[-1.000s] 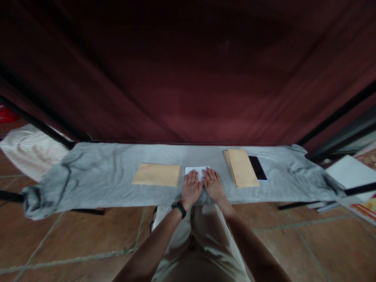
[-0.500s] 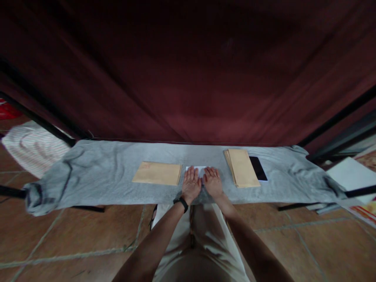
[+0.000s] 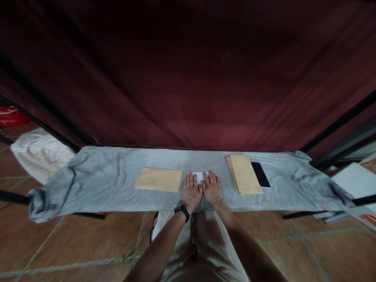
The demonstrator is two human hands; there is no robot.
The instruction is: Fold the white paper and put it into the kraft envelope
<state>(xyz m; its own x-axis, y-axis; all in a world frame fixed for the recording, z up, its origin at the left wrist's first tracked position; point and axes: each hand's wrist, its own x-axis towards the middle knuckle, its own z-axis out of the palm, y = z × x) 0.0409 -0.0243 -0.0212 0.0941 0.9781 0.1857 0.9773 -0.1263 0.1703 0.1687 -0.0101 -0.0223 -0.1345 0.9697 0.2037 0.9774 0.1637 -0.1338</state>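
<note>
On the grey cloth (image 3: pixel 111 184), a single tan envelope (image 3: pixel 158 179) is seen left of the white paper (image 3: pixel 200 176), whose long axis is laid left to right. The paper is pressed flat by the left hand (image 3: pixel 191 190) and right hand (image 3: pixel 212 188), fingers spread, side by side. Right of it, a tan envelope stack (image 3: pixel 243 179) and a phone (image 3: pixel 261 175) are seen. Less paper is left uncovered than a second ago.

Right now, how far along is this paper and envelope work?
One tan envelope lies apart at the left, seemingly finished. In hand: the left hand and right hand press flat on a white paper, mostly covered. Left: a stack of envelopes waits at the right beside a phone.
</note>
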